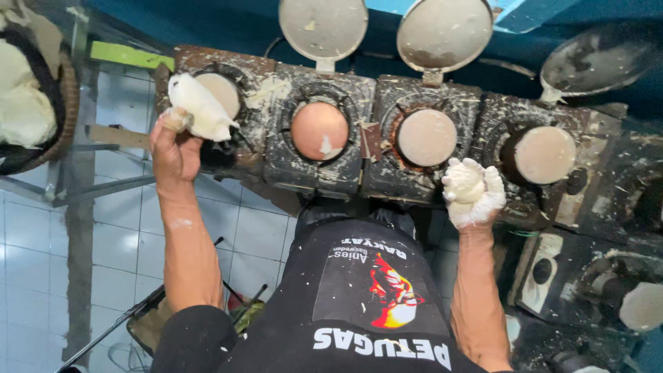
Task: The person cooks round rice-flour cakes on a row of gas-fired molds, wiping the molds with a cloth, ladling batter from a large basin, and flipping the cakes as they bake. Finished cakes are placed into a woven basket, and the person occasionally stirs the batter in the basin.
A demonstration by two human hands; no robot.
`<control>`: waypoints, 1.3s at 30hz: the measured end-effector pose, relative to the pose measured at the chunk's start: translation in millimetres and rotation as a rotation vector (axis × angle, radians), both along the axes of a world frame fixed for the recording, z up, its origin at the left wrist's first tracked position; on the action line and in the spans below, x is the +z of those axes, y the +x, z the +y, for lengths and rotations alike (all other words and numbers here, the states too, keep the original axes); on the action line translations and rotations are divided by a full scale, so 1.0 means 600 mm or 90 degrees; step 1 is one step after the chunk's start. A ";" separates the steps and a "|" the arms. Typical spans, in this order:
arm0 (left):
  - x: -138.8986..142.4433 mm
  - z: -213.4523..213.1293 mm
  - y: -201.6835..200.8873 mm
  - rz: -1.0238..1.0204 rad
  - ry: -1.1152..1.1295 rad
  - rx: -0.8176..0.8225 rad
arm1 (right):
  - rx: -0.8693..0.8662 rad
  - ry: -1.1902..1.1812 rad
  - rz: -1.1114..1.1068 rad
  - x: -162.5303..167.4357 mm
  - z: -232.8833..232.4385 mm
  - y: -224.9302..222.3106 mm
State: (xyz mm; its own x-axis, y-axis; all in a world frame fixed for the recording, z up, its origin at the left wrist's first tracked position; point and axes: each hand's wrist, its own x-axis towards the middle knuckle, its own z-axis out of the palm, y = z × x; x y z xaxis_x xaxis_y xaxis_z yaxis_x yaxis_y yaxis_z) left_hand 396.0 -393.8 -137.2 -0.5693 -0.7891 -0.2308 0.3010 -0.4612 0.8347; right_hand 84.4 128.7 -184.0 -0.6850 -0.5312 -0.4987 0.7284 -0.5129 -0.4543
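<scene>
The left hand is squeezing a white rag right over the far-left round plate; the right hand is gripping a dough lump just below the third plate

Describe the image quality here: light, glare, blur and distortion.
Head view: wide-angle lens bends the row of stoves and edges; even, soft light, no hard shadows; mild glare on the floor tiles; left hand and dough-coated right hand fairly sharp; corners darker and softer.
</scene>
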 end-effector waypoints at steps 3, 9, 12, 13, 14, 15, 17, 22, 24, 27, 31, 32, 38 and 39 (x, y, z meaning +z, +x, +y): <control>0.007 -0.102 0.010 -0.134 -0.219 -0.092 | -0.031 0.009 0.013 0.016 -0.056 0.055; -0.078 -0.171 0.007 -0.424 -0.876 -0.373 | -0.055 0.025 0.036 0.039 -0.166 0.160; -0.109 -0.154 0.017 -0.435 -0.895 -0.401 | -0.058 0.018 0.055 0.042 -0.203 0.206; -0.110 -0.148 0.020 -0.440 -0.890 -0.403 | -0.062 0.027 0.065 0.045 -0.211 0.221; -0.108 -0.145 0.022 -0.444 -0.881 -0.407 | -0.065 0.041 0.075 0.047 -0.217 0.236; -0.101 -0.143 0.023 -0.438 -0.892 -0.408 | -0.071 0.037 0.062 0.051 -0.221 0.249; -0.080 -0.140 0.020 -0.429 -0.918 -0.408 | -0.081 0.022 0.036 0.061 -0.223 0.274; -0.031 -0.057 -0.008 -0.419 -1.021 -0.399 | 0.123 0.260 0.363 0.091 -0.194 0.303; -0.032 0.022 -0.036 -0.411 -0.993 -0.402 | 0.143 0.177 0.386 0.095 -0.181 0.298; -0.057 0.172 -0.104 -0.324 -0.970 -0.363 | -0.038 -0.110 0.184 0.087 -0.166 0.278; -0.091 0.294 -0.178 -0.428 -1.057 -0.409 | -0.203 -0.099 0.074 0.064 -0.156 0.252; -0.093 0.310 -0.184 -0.447 -1.103 -0.408 | -0.217 -0.059 0.087 0.059 -0.152 0.248; -0.055 0.342 -0.146 -0.302 -0.994 -0.661 | -0.205 0.022 0.049 0.037 -0.111 0.250; -0.049 0.332 -0.146 -0.284 -0.874 -0.605 | -0.207 0.012 0.029 0.033 -0.103 0.250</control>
